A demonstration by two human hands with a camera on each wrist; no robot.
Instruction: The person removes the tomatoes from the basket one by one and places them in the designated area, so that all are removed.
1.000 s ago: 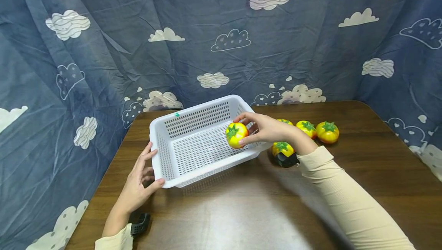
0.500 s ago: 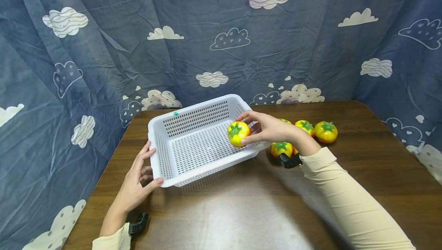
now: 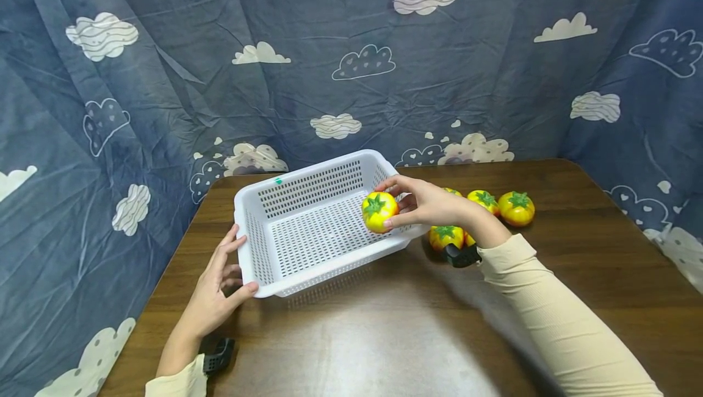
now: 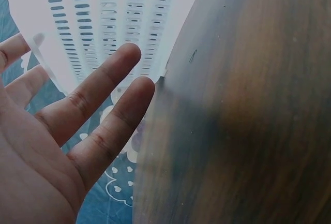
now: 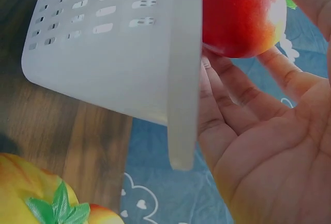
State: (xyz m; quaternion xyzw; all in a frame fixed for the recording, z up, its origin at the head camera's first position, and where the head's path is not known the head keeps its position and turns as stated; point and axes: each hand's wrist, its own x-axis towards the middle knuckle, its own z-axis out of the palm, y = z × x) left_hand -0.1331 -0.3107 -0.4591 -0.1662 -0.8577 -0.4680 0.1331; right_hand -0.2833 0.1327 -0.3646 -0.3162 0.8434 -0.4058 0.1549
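Pinching the toy tomato (image 3: 377, 211) just inside the white basket's (image 3: 307, 235) right wall, the right hand (image 3: 425, 205) curls its fingers (image 3: 396, 222); the left hand (image 3: 216, 290), fingers straight, steadies the near-left corner.

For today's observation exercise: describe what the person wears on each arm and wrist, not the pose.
Both arms wear cream, finely ribbed long sleeves: the right sleeve reaches the wrist, and only the left sleeve's cuff shows. A small black device sits at each wrist: left, right. Both hands are bare, with no gloves.

tomato (image 3: 377, 212): yellow-orange, green calyx, held over basket's right end | basket (image 3: 258, 250): white, perforated, seemingly flat on table
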